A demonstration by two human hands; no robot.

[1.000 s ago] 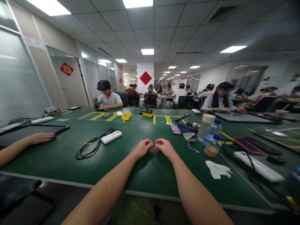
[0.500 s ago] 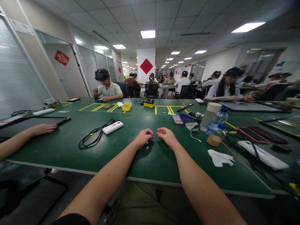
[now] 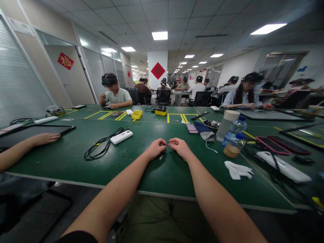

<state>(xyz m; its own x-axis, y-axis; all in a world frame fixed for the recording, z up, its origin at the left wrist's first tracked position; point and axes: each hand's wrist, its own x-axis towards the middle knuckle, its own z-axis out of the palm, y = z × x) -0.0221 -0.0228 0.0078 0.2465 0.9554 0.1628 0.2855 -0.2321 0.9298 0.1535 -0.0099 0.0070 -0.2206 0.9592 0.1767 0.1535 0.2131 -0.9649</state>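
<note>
Both hands hover close together over the middle of the green table (image 3: 126, 170), a narrow gap between their fingertips. My left hand (image 3: 156, 149) is closed, thumb and fingers curled inward; anything inside is too small or hidden to make out. My right hand (image 3: 180, 147) mirrors it from the other side, fingers bent together toward the left hand, and whatever they may pinch does not show. Just below my left hand, a tiny pale spot (image 3: 161, 157) shows on the tabletop; I cannot tell if it is an object or a reflection.
A white power bank (image 3: 122, 137) with a coiled black cable (image 3: 97, 153) lies left. At right are a white cloth (image 3: 238, 170), bottles (image 3: 232, 147) and a metal bowl (image 3: 212, 125). Yellow trays (image 3: 137, 115) stand farther back. Another person's hand (image 3: 47, 138) rests at left.
My hands stay nearly in place, with only slight finger movement. The pale spot under my left hand shows a little more clearly. The view has shifted very slightly.
</note>
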